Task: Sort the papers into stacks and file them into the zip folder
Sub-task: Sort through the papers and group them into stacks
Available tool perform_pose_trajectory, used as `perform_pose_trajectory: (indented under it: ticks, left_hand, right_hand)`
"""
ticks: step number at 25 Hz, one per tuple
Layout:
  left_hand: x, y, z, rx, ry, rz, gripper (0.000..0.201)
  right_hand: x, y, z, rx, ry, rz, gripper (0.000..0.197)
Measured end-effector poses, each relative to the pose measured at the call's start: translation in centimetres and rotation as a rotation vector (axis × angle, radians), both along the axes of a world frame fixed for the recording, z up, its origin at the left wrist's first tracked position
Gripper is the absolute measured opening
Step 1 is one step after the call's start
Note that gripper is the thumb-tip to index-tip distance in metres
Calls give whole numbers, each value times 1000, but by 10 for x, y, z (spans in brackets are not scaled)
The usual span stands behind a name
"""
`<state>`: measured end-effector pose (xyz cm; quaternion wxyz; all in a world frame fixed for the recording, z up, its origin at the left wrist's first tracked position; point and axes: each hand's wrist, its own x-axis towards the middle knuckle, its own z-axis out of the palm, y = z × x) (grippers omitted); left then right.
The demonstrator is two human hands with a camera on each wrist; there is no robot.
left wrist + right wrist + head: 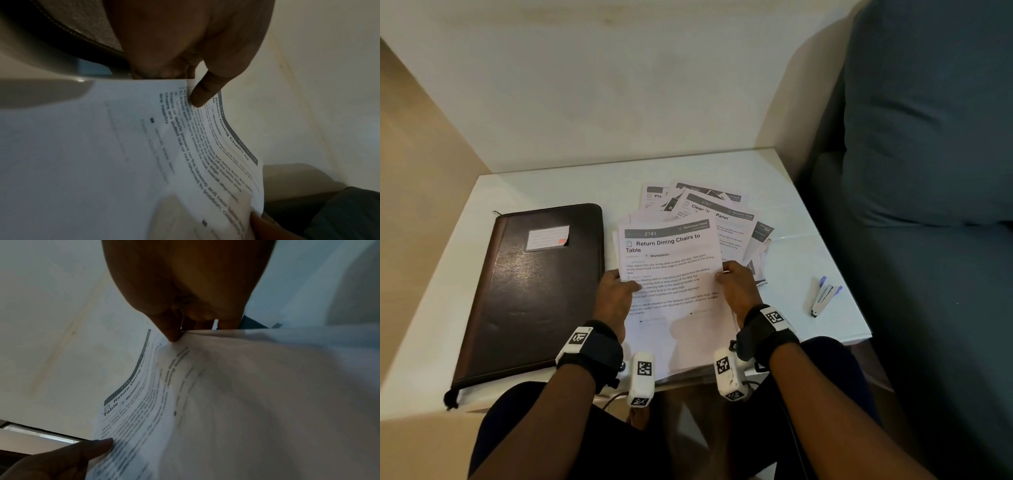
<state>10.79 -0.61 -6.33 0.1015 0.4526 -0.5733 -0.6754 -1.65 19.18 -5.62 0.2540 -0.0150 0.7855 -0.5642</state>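
While both hands, left hand [616, 294] and right hand [738, 289], pinch one sheet [671, 270], one folder [534, 291] left of centre, one stapler [823, 299] right, loose papers [715, 209] above, uncountable.

White table [571, 185] in corner btwn cream walls [619, 85], blue-grey sofa [928, 137] on right, dim light

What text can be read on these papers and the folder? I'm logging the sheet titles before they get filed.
"2741" and "Return Dining Chairs to Table", with "Workstation" below: held sheet, gripped by left hand and right hand.
"2747" and "Clean ... Panel", middle word covered: sheet behind.
"Pla", cut off: far sheet.
Body paragraphs and other headers: too small or blurred.
Label on zip folder: unreadable.
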Motion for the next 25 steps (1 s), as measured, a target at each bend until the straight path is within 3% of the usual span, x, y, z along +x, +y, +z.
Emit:
perform_pose_trajectory:
  ticks: [4,9,15,22,25]
  left_hand:
    - [0,1,-2,-73,13,-45,40]
    - [0,-15,-13,-90,-1,-1,43]
    - [-4,-16,-6,-97,7,15,41]
    - [1,-18,-8,-93,-21,36,41]
    - [3,-17,-1,-88,-15,40,40]
  right_hand:
    - [-16,-4,2,42,29,-4,17]
    - [-59,-9,1,283,147,-207,55]
    - [-64,-12,-8,540,151,-88,94]
    - [-60,-9,-23,522,222,-99,83]
    - [-60,0,-16,505,253,-144,44]
